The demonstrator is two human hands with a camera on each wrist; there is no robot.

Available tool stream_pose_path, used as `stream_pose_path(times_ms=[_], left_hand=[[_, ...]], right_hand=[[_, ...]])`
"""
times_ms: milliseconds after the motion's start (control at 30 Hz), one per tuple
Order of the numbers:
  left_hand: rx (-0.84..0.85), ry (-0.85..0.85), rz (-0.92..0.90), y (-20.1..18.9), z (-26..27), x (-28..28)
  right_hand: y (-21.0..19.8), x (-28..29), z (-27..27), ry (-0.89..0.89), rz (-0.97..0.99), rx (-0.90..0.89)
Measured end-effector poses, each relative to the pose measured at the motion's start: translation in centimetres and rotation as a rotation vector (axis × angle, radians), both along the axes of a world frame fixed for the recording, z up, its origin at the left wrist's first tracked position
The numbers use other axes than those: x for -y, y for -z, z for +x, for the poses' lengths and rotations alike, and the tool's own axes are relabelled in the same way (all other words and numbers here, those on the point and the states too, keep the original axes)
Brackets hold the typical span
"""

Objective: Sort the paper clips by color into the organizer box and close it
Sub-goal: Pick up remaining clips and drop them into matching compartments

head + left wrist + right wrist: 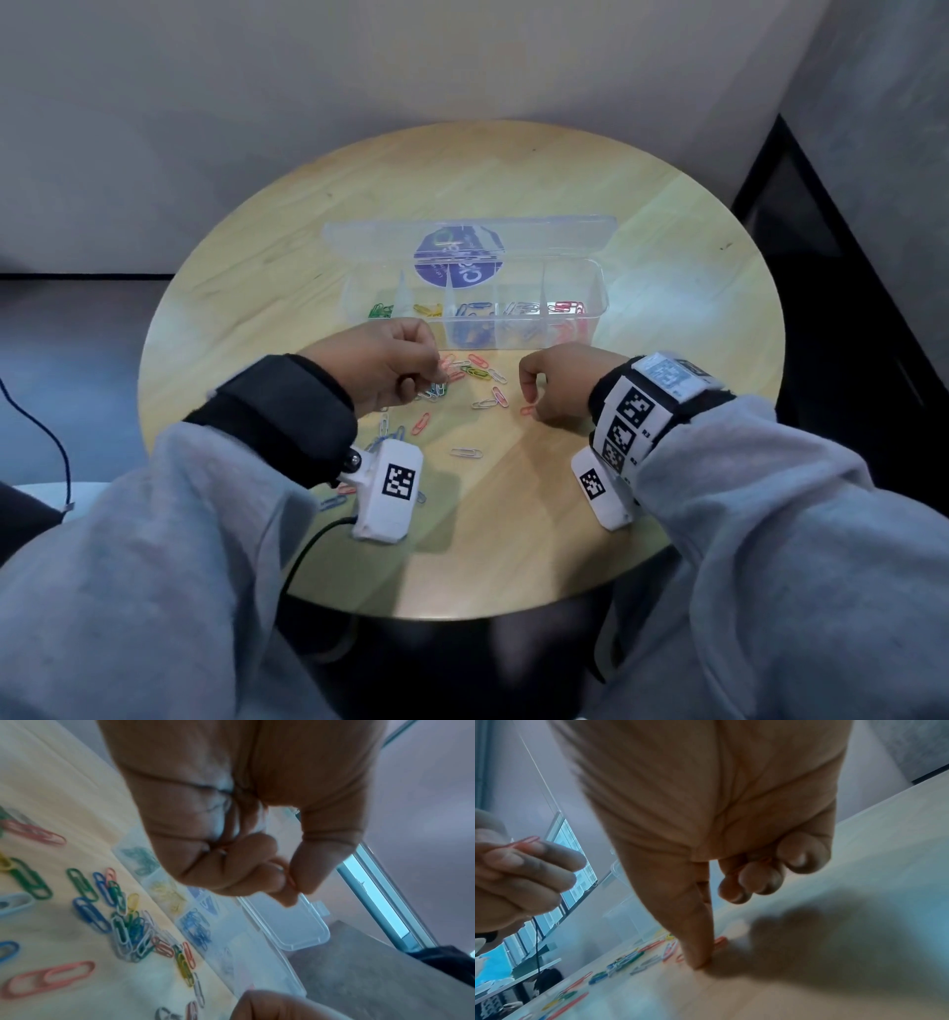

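The clear organizer box (598,308) stands open mid-table, its lid (539,228) folded back. Its compartments hold green, yellow, blue, silvery and pink clips from left to right. Loose paper clips (475,371) of mixed colours lie scattered in front of it and show up close in the left wrist view as paper clips (123,929). My left hand (411,367) hovers over them and pinches a pink clip (293,884) between thumb and fingertip. My right hand (534,398) is down at the table, thumb tip (700,962) on a pink clip (528,410); its other fingers are curled, seemingly round a red clip (753,864).
The round wooden table (667,246) stands against a pale wall, with dark floor on both sides. More clips lie near its front under my left wrist (385,426). A black cable (308,545) runs off the near edge.
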State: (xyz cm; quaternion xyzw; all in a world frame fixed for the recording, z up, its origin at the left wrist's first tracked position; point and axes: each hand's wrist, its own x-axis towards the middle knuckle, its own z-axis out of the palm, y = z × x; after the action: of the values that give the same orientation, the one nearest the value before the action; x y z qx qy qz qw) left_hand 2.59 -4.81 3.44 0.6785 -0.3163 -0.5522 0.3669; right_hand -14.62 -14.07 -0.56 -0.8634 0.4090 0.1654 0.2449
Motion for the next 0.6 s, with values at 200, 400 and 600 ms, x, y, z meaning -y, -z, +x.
stream_pose_path(times_ms=[200, 400, 600], left_hand=[[-0.071, -0.049, 0.07, 0.2, 0.6, -0.7], [-0.157, -0.162, 0.144, 0.8, 1.4, -1.0], [0.258, -0.005, 0.328, 0.9, 0.9, -0.9]], right_hand=[[-0.1, -0.4, 0.4, -0.035, -0.012, -0.071], [0.1, -0.4, 0.4, 0.0, 0.023, -0.054], [-0.5, -0.3, 0.3, 0.085, 0.128, 0.083]])
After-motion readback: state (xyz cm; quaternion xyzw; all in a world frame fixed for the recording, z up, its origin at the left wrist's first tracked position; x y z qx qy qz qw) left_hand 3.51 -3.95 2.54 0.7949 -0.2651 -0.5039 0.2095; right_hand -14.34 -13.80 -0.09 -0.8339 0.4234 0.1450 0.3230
